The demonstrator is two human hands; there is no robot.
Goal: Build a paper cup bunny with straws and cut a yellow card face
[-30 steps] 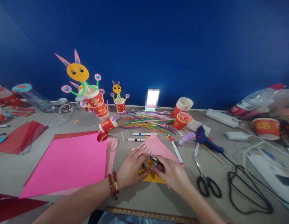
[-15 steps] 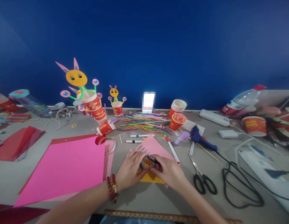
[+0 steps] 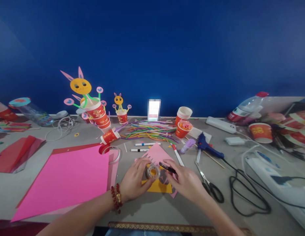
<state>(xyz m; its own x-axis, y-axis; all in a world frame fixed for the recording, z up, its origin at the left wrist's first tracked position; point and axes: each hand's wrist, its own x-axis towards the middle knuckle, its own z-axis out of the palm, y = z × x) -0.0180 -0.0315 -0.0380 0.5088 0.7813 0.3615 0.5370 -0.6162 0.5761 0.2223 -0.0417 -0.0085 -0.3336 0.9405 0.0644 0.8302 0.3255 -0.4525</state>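
Observation:
My left hand (image 3: 134,179) has its thumb and fingers closed on the edge of a clear, ring-shaped tape roll (image 3: 149,171). Yellow shows through the roll's centre hole. In my right hand (image 3: 188,179) is a black pen (image 3: 167,168), gripped between thumb and fingers, its tip pointing left, a short way from the roll. Beneath both hands lies a sheet of yellow paper (image 3: 158,187) on top of pink paper (image 3: 156,151) with cut-out notches. My hands partly cover both papers.
Scissors (image 3: 211,190) and a blue glue gun (image 3: 207,147) with a looped black cord lie right. Markers (image 3: 147,144) and colourful pipe cleaners (image 3: 152,131) lie beyond my hands. Bright pink sheets (image 3: 68,177) spread left, near a tipped red paper cup (image 3: 110,136). A power strip (image 3: 268,177) sits far right.
My right hand with the pen has drawn away to the right from the tape roll. The roll, still in my left hand, shows more fully. The whole view has shifted slightly.

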